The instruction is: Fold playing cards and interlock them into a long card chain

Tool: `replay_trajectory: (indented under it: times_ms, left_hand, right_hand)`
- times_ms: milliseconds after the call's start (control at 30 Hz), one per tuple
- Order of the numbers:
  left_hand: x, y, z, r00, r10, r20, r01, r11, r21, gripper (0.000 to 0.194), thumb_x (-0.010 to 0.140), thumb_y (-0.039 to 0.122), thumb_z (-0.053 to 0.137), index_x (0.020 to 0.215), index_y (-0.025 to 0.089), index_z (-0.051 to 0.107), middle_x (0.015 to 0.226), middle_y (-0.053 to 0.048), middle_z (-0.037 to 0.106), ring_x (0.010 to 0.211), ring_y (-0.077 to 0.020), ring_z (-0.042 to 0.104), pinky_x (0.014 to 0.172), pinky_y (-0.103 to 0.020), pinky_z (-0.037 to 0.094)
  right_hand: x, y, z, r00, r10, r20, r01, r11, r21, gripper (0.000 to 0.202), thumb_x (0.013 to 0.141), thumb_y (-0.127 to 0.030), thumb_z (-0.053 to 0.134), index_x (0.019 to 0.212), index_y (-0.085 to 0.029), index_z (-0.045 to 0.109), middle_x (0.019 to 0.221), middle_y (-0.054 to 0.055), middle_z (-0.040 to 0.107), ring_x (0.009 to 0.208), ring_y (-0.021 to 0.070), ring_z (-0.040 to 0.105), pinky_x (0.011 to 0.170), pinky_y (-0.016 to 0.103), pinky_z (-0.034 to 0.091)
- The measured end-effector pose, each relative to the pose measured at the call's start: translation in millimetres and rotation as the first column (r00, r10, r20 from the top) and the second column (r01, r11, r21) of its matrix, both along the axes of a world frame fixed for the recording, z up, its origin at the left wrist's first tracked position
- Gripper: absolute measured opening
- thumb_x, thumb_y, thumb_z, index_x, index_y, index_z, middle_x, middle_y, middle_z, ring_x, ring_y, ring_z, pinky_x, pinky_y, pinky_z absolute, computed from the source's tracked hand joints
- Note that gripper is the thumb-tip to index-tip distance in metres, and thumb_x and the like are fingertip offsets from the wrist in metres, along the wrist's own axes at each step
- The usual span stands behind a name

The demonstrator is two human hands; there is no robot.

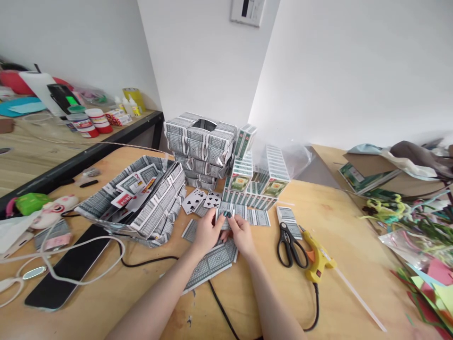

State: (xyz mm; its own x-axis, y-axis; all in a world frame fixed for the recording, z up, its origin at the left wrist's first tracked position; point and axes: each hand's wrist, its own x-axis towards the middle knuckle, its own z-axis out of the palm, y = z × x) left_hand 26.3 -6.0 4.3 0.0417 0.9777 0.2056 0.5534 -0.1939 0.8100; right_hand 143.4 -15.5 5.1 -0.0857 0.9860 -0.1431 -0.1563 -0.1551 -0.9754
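While left hand (208,231) and right hand (242,234) pinch card (222,222), basket (161,208) holding cards (131,183)

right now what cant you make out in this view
All in the head view:
- Card piece between the left hand and right hand: fingers hide much of it.
- Bottom of the card-covered basket: cards and packets hide it.
- Wall panel: top cut off by the upper edge.
- Glue gun cord: runs off the lower edge.
- Small bottle labels: too small.
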Motion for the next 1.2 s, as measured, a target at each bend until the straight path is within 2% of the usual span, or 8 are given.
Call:
replay_trajectory:
  times_ms: [267,467,567,700,767,833,1000,1200]
  left_hand:
    - [3,-6,2.6,0.985,0.039,-0.167,-0.015,0.990,0.142,0.028,0.081,0.034,0.039,0.058,0.019,0.041,0.044,0.004,0.040,0.041,-0.0096,0.039,0.045,-0.021,0.022]
    - [5,-7,-1.0,0.960,0.124,-0.252,-0.077,0.979,0.189,0.034,0.081,0.036,0.042,0.052,0.018,0.043,0.043,0.000,0.047,0.040,-0.0107,0.043,0.045,-0.022,0.020]
    - [1,-7,-0.5,0.978,0.126,-0.168,-0.093,0.977,0.191,0.037,0.082,0.034,0.039,0.050,0.017,0.043,0.042,0.000,0.046,0.040,-0.0098,0.042,0.044,-0.021,0.022]
    - [-11,-4,4.9,0.977,0.211,-0.009,-0.204,0.953,0.223,0.026,0.084,0.029,0.035,0.065,0.017,0.049,0.048,0.002,0.048,0.045,-0.0105,0.045,0.048,-0.021,0.033]
    - [-16,0,7.2,0.966,0.254,-0.037,-0.233,0.927,0.294,0.014,0.079,0.027,0.044,0.083,0.017,0.053,0.069,-0.002,0.058,0.066,-0.0146,0.054,0.063,-0.025,0.042]
    - [-16,5,6.7,0.966,0.234,-0.112,-0.183,0.920,0.347,0.023,0.075,0.023,0.050,0.097,0.017,0.051,0.092,-0.007,0.059,0.096,-0.0208,0.052,0.083,-0.033,0.040]
    - [-11,11,-7.0,0.935,0.127,-0.331,-0.031,0.959,0.281,0.054,0.072,0.026,0.055,0.122,0.018,0.037,0.127,-0.011,0.043,0.124,-0.0308,0.026,0.096,-0.046,0.030]
    - [-12,11,-14.5,0.889,0.236,-0.393,-0.144,0.958,0.248,0.057,0.066,0.030,0.063,0.119,0.023,0.042,0.126,-0.012,0.041,0.114,-0.0345,0.035,0.091,-0.052,0.029]
  right_hand:
    - [2,0,-7.7,0.904,-0.220,0.366,0.155,0.968,0.198,0.047,0.079,-0.050,0.041,0.045,-0.020,0.031,0.035,-0.006,0.029,0.033,0.0060,0.025,0.035,0.021,0.016]
    - [-1,-1,-5.9,0.839,-0.320,0.440,0.194,0.932,0.307,0.047,0.080,-0.049,0.040,0.043,-0.020,0.033,0.040,-0.005,0.030,0.039,0.0075,0.025,0.040,0.023,0.017]
    - [0,-1,-4.3,0.831,-0.386,0.400,0.287,0.914,0.286,0.047,0.079,-0.051,0.038,0.044,-0.020,0.032,0.038,-0.005,0.030,0.037,0.0072,0.026,0.038,0.022,0.017]
    - [11,1,-1.0,0.772,-0.583,0.253,0.549,0.812,0.197,0.044,0.079,-0.054,0.037,0.051,-0.020,0.037,0.034,-0.006,0.037,0.033,0.0089,0.035,0.036,0.022,0.024]
    - [18,3,0.0,0.691,-0.701,0.177,0.668,0.712,0.215,0.042,0.078,-0.052,0.041,0.053,-0.019,0.039,0.037,-0.006,0.039,0.035,0.0092,0.037,0.037,0.022,0.029]
    - [22,5,0.3,0.664,-0.738,0.122,0.704,0.672,0.229,0.038,0.078,-0.050,0.044,0.055,-0.019,0.040,0.040,-0.006,0.040,0.036,0.0087,0.037,0.038,0.021,0.030]
    - [17,6,0.9,0.745,-0.665,0.056,0.649,0.742,0.170,0.031,0.075,-0.043,0.051,0.058,-0.020,0.039,0.041,-0.009,0.037,0.035,0.0071,0.034,0.037,0.020,0.029]
    - [12,9,-5.8,0.869,-0.493,0.042,0.488,0.868,0.090,0.031,0.071,-0.043,0.055,0.059,-0.020,0.040,0.041,-0.008,0.043,0.035,0.0091,0.043,0.037,0.021,0.033]
